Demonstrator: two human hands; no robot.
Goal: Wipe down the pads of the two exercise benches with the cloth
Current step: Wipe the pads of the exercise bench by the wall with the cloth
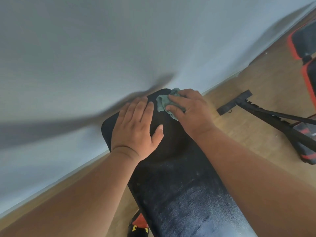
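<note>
You're wiping the far end of the long black vinyl bench pad [179, 177]: your right hand [191, 110] grips the crumpled green cloth [163, 104], your left hand [136, 129] lies flat beside it, bracing. Next, judge a stroke back toward you, then the red-trimmed black second bench [306, 48].

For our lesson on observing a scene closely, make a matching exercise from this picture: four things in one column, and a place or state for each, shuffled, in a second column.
Column one:
1. left hand
2. right hand
3. green cloth
4. second bench

Column two:
A. crumpled at the far end of the black pad
B. red-edged, far right on the wooden floor
C. lies flat on the pad
D. holds the cloth

Pairs: 1-C, 2-D, 3-A, 4-B
</note>
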